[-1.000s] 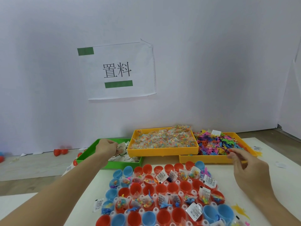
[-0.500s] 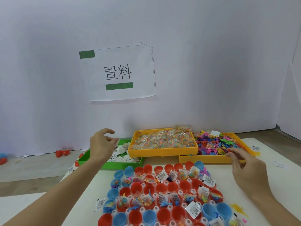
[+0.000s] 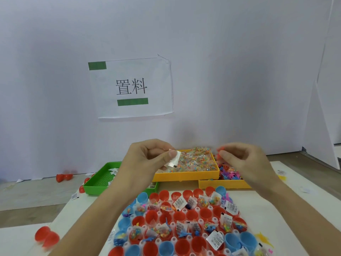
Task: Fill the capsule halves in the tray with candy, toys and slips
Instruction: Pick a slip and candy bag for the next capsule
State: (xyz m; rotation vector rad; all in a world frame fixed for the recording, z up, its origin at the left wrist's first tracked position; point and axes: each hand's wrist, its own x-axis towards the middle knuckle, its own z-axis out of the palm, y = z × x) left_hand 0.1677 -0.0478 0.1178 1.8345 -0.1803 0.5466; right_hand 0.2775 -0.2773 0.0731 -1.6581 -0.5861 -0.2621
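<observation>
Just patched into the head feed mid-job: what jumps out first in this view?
Both hands are raised mid-frame above the supply bins: the left hand pinches a white slip, and the right hand holds something small and orange-pink, too blurred to name. Below them the capsule tray shows red and blue halves, many already holding candy, toys and slips, some red ones still empty. On the wall behind hangs a paper sign with green tape.

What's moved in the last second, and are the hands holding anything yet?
Both hands have lifted off the supply bins and come together above the trays. The left hand, which was in the green tray, now pinches a slip; the right hand came off the toy bin pinching something orange-pink, probably a toy. The bins and the capsule tray stayed put.
</observation>
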